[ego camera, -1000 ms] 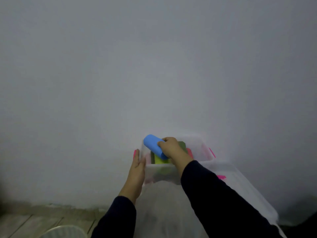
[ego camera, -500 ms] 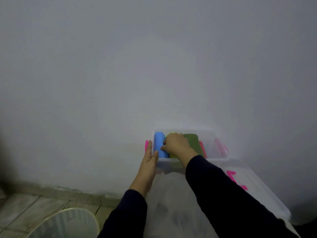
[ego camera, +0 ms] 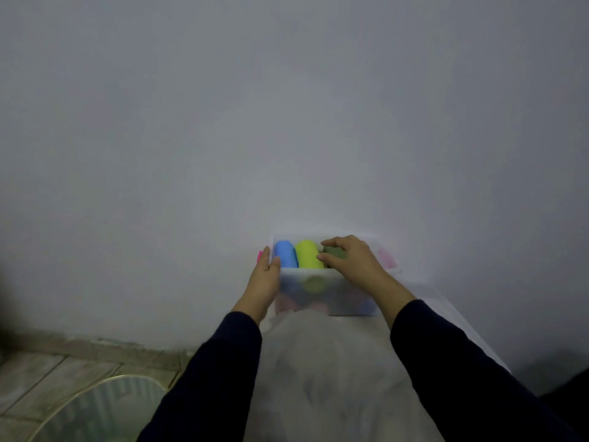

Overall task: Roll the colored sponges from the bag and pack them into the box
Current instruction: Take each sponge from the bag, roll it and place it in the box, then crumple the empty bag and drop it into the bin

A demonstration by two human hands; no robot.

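A clear plastic box (ego camera: 347, 301) stands against the wall. Rolled sponges lie side by side at its top: a blue roll (ego camera: 286, 254) at the left, a lime-green roll (ego camera: 308, 254) beside it, then a dark green roll (ego camera: 334, 254) partly under my right hand. My right hand (ego camera: 349, 258) hovers over the dark green roll with spread, bent fingers, its thumb beside the lime roll. My left hand (ego camera: 264, 279) lies flat against the box's left wall. A translucent white bag (ego camera: 325, 378) lies in front of the box between my arms.
A pink latch (ego camera: 259, 257) shows at the box's left side. The box sits on a larger clear lidded container (ego camera: 446, 317). A pale ribbed bin (ego camera: 95, 409) stands on the tiled floor at the lower left. The grey wall is right behind the box.
My right hand set the blue roll into the box's left end, let go of it and moved right over the dark green roll. My left hand stayed on the box's side.
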